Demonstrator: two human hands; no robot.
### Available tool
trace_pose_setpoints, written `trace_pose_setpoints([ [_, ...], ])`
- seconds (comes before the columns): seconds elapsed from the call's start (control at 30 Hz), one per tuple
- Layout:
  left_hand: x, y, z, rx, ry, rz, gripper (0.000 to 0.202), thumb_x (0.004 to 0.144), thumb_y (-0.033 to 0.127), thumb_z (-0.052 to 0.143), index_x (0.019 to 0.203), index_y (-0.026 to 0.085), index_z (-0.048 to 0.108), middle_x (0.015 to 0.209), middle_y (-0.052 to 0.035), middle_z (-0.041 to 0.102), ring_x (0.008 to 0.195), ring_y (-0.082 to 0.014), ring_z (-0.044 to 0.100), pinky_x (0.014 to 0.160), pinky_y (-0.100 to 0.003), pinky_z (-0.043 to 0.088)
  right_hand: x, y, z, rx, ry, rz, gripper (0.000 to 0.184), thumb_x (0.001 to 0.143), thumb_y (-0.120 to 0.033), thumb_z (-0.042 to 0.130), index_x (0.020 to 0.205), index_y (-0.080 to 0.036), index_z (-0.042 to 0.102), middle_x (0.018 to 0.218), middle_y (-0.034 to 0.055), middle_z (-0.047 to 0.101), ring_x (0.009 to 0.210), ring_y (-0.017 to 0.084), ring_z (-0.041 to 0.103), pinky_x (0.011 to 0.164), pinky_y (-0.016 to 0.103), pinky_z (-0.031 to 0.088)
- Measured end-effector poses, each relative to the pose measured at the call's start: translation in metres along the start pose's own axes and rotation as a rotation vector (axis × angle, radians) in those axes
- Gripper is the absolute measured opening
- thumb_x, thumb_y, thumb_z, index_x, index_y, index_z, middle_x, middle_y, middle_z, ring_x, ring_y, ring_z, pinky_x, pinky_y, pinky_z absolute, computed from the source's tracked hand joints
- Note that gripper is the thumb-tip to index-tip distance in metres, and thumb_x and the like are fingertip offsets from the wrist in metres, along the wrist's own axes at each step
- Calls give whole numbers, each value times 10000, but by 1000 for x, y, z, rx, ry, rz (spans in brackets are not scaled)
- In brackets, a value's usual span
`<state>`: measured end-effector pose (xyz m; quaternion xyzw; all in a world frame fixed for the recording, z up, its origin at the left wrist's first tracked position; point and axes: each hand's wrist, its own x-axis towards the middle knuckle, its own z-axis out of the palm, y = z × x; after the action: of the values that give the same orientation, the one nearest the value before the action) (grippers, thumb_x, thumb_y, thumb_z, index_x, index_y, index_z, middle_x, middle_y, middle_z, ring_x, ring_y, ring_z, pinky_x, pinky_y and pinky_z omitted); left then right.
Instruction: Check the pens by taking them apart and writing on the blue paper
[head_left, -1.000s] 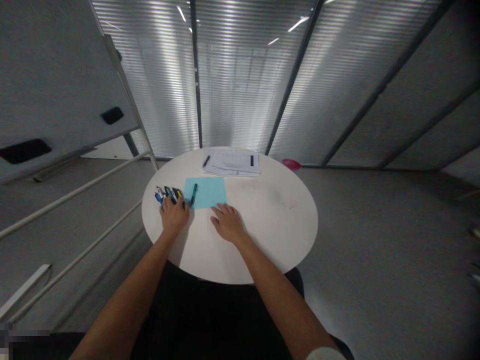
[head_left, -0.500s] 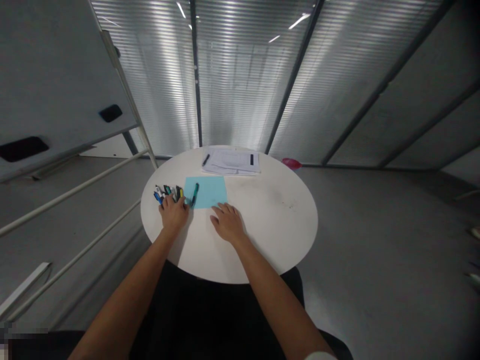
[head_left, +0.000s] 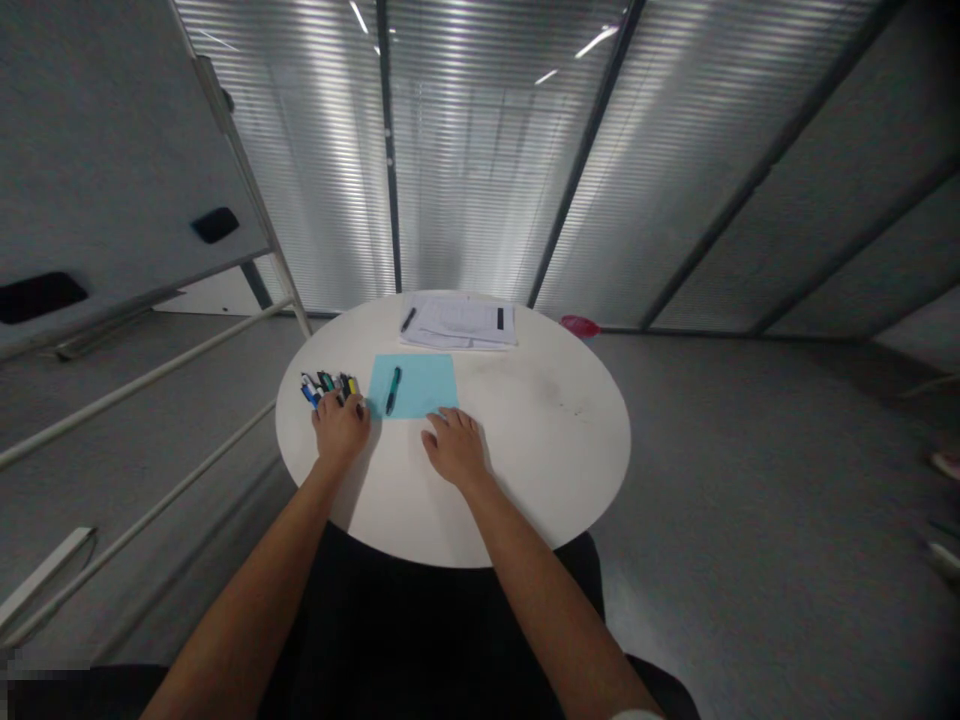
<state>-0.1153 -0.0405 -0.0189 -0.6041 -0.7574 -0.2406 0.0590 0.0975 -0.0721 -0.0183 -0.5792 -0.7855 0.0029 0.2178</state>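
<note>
My left hand (head_left: 341, 428) is curled over the near ends of a bunch of pens (head_left: 310, 392) on the left part of the table. Its fingers partly hide the blue, black, green, white and yellow pens. Beside it lies a light blue sheet of paper (head_left: 431, 382), flat on the table. A single teal and black pen (head_left: 394, 390) rests aslant on the left side of that sheet. With fingers spread and palm down, my right hand (head_left: 455, 445) touches the sheet's near right corner.
The round white table (head_left: 540, 450) also holds a stack of printed papers (head_left: 461, 322) at its far edge, with a dark pen (head_left: 408, 319) on it. A whiteboard on a frame (head_left: 112, 150) stands to the left. Behind the table, a pink object (head_left: 580, 326) shows near the blinds.
The blue sheet, with the teal pen on it, has shifted slightly right together with my right hand. My left hand and the bunched pens have moved slightly left, widening the gap to the teal pen.
</note>
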Motion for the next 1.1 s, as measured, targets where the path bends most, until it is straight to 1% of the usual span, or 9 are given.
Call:
trace_pose_setpoints([
  [0.1, -1, 3, -4, 21, 34, -7, 397, 872, 344, 452, 1176, 185, 651, 1369, -194, 478, 1252, -372, 405, 1034, -586, 251, 0, 1, 0, 12, -1, 16, 333, 922, -333, 473, 1207, -242, 618, 1299, 77, 580, 1193, 235, 465, 1031, 404, 316],
  [0.2, -3, 13, -8, 44, 53, 41, 392, 875, 377, 450, 1144, 187, 662, 1305, -186, 533, 1213, -370, 436, 1017, -556, 254, 0, 2, -1, 15, 5, 13, 323, 916, -311, 476, 1198, -253, 622, 1295, 72, 579, 1184, 231, 466, 1020, 402, 318],
  [0.37, -3, 49, -2, 84, -62, 196, 418, 888, 429, 414, 1066, 159, 679, 1072, -189, 633, 1127, -378, 497, 940, -490, 306, 1, 2, -3, 15, 0, 14, 319, 921, -315, 467, 1193, -260, 624, 1295, 74, 573, 1190, 229, 458, 1017, 400, 317],
  [0.5, 0, 71, 11, 91, -101, 149, 365, 874, 289, 412, 1102, 117, 639, 1067, -190, 634, 1083, -353, 536, 916, -459, 330, -1, 4, -6, 18, -24, 9, 337, 932, -340, 455, 1222, -271, 611, 1289, 66, 580, 1191, 231, 456, 1013, 395, 321],
  [0.63, 4, 72, 16, 57, -128, 96, 363, 866, 266, 419, 1108, 91, 625, 1059, -215, 632, 1081, -365, 548, 893, -466, 359, -4, 11, -12, 1, -42, 3, 348, 932, -377, 461, 1232, -279, 608, 1298, 54, 582, 1184, 242, 465, 1008, 397, 332],
  [0.77, 8, 69, 15, -1, -197, 126, 376, 853, 268, 444, 1119, 94, 644, 1026, -214, 653, 1058, -368, 568, 872, -469, 397, -10, 21, -21, -29, -84, 4, 373, 940, -399, 449, 1263, -275, 588, 1336, 60, 562, 1211, 250, 455, 1011, 408, 333],
  [0.87, 9, 70, 14, -148, -181, 176, 374, 867, 275, 433, 1108, 123, 674, 977, -166, 679, 980, -310, 603, 884, -436, 423, -18, 32, -31, -48, -102, 19, 388, 937, -409, 455, 1279, -273, 578, 1347, 67, 555, 1217, 256, 457, 1010, 417, 330],
  [0.97, 9, 75, 13, -467, -140, 176, 375, 890, 328, 434, 1079, 133, 693, 952, -125, 690, 880, -239, 619, 857, -371, 455, -27, 49, -40, -68, -118, 37, 390, 931, -398, 469, 1284, -270, 575, 1347, 74, 556, 1220, 256, 460, 1015, 421, 319],
  [1.1, 12, 82, 14, -914, -236, 93, 392, 860, 424, 510, 1055, 142, 701, 869, -72, 685, 706, -165, 587, 667, -294, 471, -39, 74, -49, -90, -122, 83, 370, 939, -378, 453, 1265, -272, 591, 1342, 71, 560, 1216, 248, 463, 1012, 422, 310],
])
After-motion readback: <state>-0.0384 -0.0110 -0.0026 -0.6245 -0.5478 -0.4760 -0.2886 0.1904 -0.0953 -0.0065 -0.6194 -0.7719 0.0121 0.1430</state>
